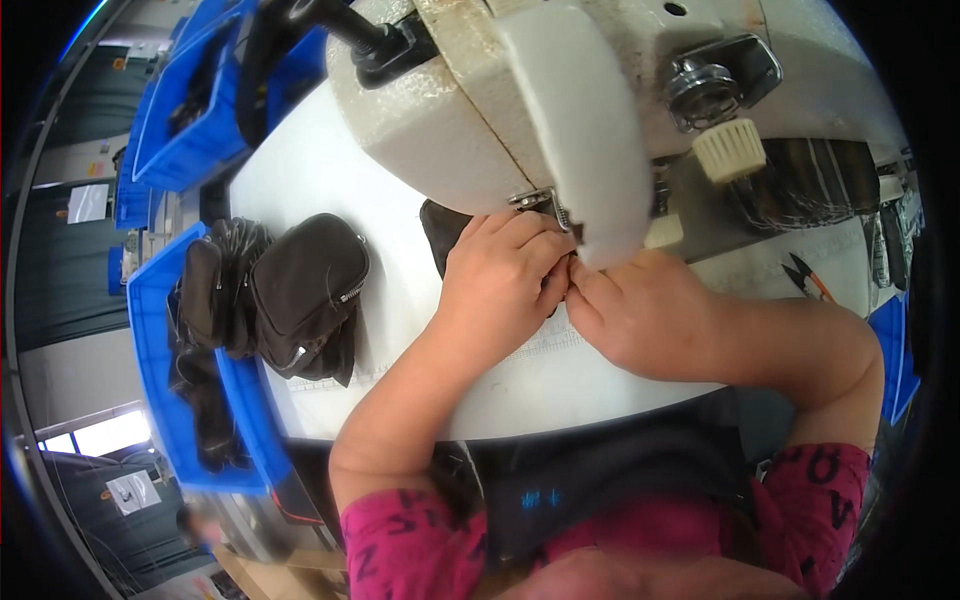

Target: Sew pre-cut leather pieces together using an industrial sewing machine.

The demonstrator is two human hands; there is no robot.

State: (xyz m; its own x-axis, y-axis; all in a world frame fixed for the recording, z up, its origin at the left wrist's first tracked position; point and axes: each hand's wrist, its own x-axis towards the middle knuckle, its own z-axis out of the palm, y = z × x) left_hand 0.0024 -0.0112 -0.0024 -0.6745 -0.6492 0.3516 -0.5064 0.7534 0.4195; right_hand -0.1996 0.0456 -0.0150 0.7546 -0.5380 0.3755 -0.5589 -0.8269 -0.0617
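Note:
A piece of black fabric (438,232) lies under the head of a sewing machine (420,135), mostly covered by my hands. My left hand (503,270) rests on it beside the metal presser parts (537,198), its fingers bent and thumb drawn in, gripping the cloth. Close against it, my right hand (645,315) pinches the fabric's near edge, fingertips almost touching the left thumb. The needle and the seam are hidden behind my fingers and the pale machine cover (590,120).
Black zippered pouches (308,275) are piled at the left, partly over a blue bin (255,420). Orange-handled snips (808,277) lie at the right on the white table (540,400). Dark fabric pieces (815,185) sit behind them. More blue bins (185,145) stand far left.

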